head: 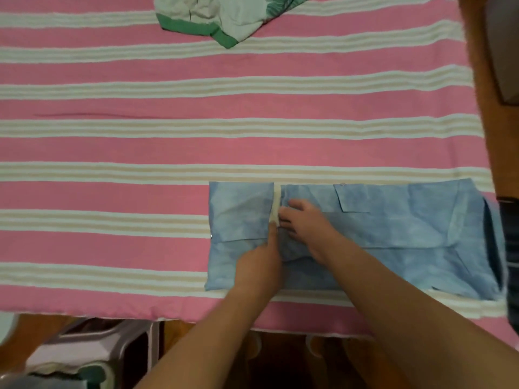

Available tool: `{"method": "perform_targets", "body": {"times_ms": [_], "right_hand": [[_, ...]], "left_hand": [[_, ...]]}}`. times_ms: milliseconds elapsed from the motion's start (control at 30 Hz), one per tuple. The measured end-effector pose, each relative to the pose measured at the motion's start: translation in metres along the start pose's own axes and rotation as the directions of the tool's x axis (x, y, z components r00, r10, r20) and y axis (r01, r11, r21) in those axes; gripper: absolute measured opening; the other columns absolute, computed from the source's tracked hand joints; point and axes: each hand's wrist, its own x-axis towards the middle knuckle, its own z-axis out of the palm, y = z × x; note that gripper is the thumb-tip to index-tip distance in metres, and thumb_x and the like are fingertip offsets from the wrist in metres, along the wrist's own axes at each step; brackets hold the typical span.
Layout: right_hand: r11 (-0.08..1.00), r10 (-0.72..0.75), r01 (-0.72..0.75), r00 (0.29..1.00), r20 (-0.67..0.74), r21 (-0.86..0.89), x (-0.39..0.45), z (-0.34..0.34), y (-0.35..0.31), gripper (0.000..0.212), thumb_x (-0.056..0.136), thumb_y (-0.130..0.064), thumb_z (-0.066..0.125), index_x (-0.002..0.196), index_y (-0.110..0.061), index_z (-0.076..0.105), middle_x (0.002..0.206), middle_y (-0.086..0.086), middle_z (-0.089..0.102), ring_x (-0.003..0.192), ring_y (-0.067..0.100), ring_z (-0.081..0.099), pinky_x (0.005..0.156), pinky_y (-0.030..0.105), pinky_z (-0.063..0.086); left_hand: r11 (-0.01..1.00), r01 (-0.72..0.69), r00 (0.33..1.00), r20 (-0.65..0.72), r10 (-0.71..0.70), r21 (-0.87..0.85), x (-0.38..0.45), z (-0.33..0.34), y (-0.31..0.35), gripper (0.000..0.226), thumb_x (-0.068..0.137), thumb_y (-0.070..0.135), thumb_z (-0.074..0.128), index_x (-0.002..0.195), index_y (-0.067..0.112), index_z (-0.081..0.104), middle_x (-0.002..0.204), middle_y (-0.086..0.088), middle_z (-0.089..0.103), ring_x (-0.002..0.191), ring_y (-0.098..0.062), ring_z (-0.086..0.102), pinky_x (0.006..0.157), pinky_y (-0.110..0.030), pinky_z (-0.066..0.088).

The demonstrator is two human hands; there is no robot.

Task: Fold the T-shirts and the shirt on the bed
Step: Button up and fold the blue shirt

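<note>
Pink bedspread with cream and white stripes (140,153) fills most of the frame; the bed's near edge runs along the bottom. Pale blue mottled cotton shirt (393,237) lies flat at lower right, already narrowed into a long horizontal band, one end near frame centre, the other reaching the bed's right edge where fabric bunches darker. Two pocket flaps and two small snap buttons show on its top face. White garment with green trim (213,21), crumpled and unfolded, sits at top centre, well apart from the shirt. Both hands work at the cream strip (276,203) that runs across the shirt's left part, probably an inner facing or a gap between layers, can't tell which. Left hand (261,265) lies on the cloth with fingers stretched toward the strip, pressing rather than gripping as far as I can see. Right hand (306,223) has fingers curled at the strip and seems to pinch the fabric edge; the actual pinch is hidden by the fingers. My read: the step is tidying that edge before the next cross fold. To do it well: keep left hand pinning the layers, draw the edge square to the band's long sides, smooth wrinkles around the middle outward, then fold on a straight line so the pocket flaps don't crease.
</note>
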Motion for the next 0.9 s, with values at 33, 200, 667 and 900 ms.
{"method": "perform_targets", "body": {"times_ms": [33, 200, 667, 900], "right_hand": [[0.996, -0.03, 0.024, 0.998, -0.063, -0.087, 0.003, 0.006, 0.0, 0.063, 0.085, -0.039, 0.071, 0.139, -0.016, 0.05, 0.124, 0.008, 0.067, 0.109, 0.024, 0.066, 0.092, 0.039, 0.054], [0.929, -0.173, 0.102, 0.969, -0.174, -0.355, 0.001, 0.039, -0.002, 0.052, 0.086, -0.042, 0.072, 0.123, -0.01, 0.056, 0.109, 0.006, 0.063, 0.107, 0.028, 0.062, 0.082, 0.032, 0.046], [0.892, -0.22, 0.08, 0.937, -0.273, -0.445, 0.007, 0.027, 0.011, 0.025, 0.09, -0.032, 0.073, 0.085, -0.008, 0.069, 0.082, 0.009, 0.068, 0.081, 0.029, 0.064, 0.069, 0.039, 0.05], [0.842, -0.23, 0.059, 0.939, -0.257, -0.537, 0.014, 0.029, 0.009, 0.023, 0.088, -0.032, 0.072, 0.088, -0.01, 0.065, 0.087, 0.011, 0.066, 0.091, 0.035, 0.065, 0.068, 0.034, 0.04]], "left_hand": [[0.997, -0.038, 0.999, -0.02, 0.037, -0.063, -0.004, -0.001, -0.004, 0.089, 0.099, 0.026, 0.05, 0.161, 0.024, -0.014, 0.104, -0.007, 0.072, 0.084, -0.026, 0.071, 0.07, -0.037, 0.055], [0.918, -0.364, 0.931, -0.047, 0.361, -0.159, -0.028, -0.001, -0.038, 0.062, 0.093, 0.041, 0.053, 0.149, 0.016, 0.041, 0.105, -0.008, 0.065, 0.091, -0.029, 0.063, 0.078, -0.046, 0.052], [0.704, 0.346, 0.901, 0.01, -0.434, -0.62, -0.048, -0.003, -0.101, 0.016, 0.101, 0.031, 0.059, 0.105, 0.017, 0.053, 0.09, 0.006, 0.059, 0.093, -0.026, 0.063, 0.069, -0.035, 0.047], [0.695, 0.26, 0.856, -0.173, -0.487, -0.671, -0.054, -0.003, -0.081, 0.017, 0.1, 0.025, 0.059, 0.112, 0.02, 0.049, 0.108, 0.003, 0.054, 0.099, -0.019, 0.057, 0.08, -0.035, 0.046]]}}
